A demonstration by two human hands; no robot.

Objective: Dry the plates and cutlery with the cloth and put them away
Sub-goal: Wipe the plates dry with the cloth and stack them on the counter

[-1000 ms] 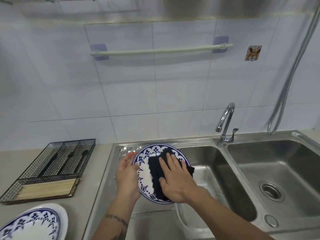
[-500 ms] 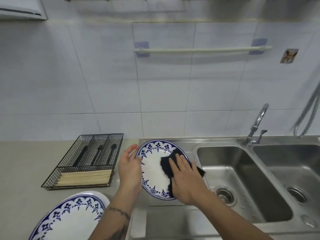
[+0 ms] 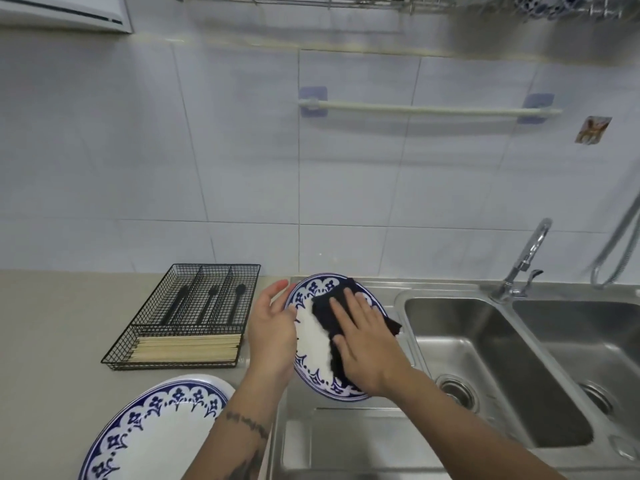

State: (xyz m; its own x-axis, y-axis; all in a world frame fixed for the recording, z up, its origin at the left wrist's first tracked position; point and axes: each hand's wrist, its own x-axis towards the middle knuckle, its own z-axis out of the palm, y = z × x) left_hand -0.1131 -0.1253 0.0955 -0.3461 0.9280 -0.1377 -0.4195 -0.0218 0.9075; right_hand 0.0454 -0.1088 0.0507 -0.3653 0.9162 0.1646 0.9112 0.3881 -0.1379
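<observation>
A white plate with a blue patterned rim (image 3: 313,344) is held tilted over the sink's left drainboard. My left hand (image 3: 272,330) grips its left edge, thumb on the face. My right hand (image 3: 367,344) lies flat with straight fingers on a dark cloth (image 3: 327,308), pressing it against the plate's face. Part of the cloth sticks out past the plate's right rim. A second plate of the same pattern (image 3: 156,427) lies on the counter at the lower left.
A black wire cutlery tray (image 3: 194,313) with dark cutlery and wooden chopsticks stands on the beige counter. A double steel sink (image 3: 502,358) with a tap (image 3: 526,261) fills the right. A rail (image 3: 426,109) and an overhead rack (image 3: 381,1) hang above.
The view has swung left and up. My right hand has slid the cloth up and across the plate's face. My left hand keeps its hold on the plate's edge.
</observation>
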